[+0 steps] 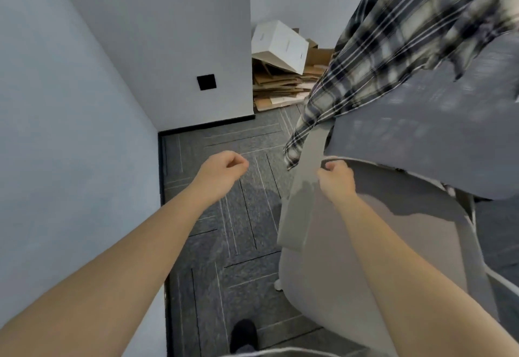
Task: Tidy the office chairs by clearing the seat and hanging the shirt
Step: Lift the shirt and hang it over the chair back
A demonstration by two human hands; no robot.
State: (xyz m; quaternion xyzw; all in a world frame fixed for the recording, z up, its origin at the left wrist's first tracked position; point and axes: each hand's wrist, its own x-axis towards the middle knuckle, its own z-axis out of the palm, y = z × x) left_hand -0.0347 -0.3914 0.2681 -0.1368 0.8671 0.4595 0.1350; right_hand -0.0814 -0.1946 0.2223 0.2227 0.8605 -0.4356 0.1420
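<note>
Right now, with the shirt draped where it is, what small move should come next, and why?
Probably smooth the plaid shirt square over the chair back: it hangs bunched toward one side, a corner trailing down. The right hand sits closed at the chair's edge; the left hand is free.

The plaid shirt (393, 47), above the right hand (337, 179), is motion-blurred and cut off by the top and right edges. The chair (351, 258) runs off the right edge, its base hidden.
</note>
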